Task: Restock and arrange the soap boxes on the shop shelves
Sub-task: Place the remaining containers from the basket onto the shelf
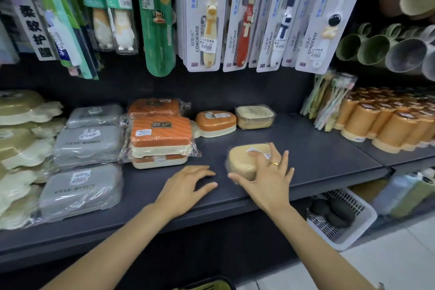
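Right hand [268, 174] lies on the yellow soap box [244, 159], fingers spread over its lid and near end, thumb along the near left corner. Contact reads as a loose cover rather than a firm clasp; whether the fingertips curl under the far edge cannot be told. A ring shows on one finger.

Left hand [188, 186] rests flat on the bare shelf [317, 148], fingers straight and slightly apart, holding nothing. It sits just beside the yellow box, to its left, not touching it.

Position of the box: front half of the shelf, standing alone, well apart from the row at the back. Its long axis runs roughly left to right, slightly skewed, with the right end farther back.

Back row, left to right: grey boxes [89, 146], a stack of orange striped boxes [161, 139], one orange oval box [215, 122], one clear-lidded beige box [255, 116]. Bare shelf lies to the right of the beige box.

Judgement: the open slot lies back and to the right of the yellow box, so the right hand is the nearer one. The move likely needs a push away from the body and a small turn to square the box with the row.
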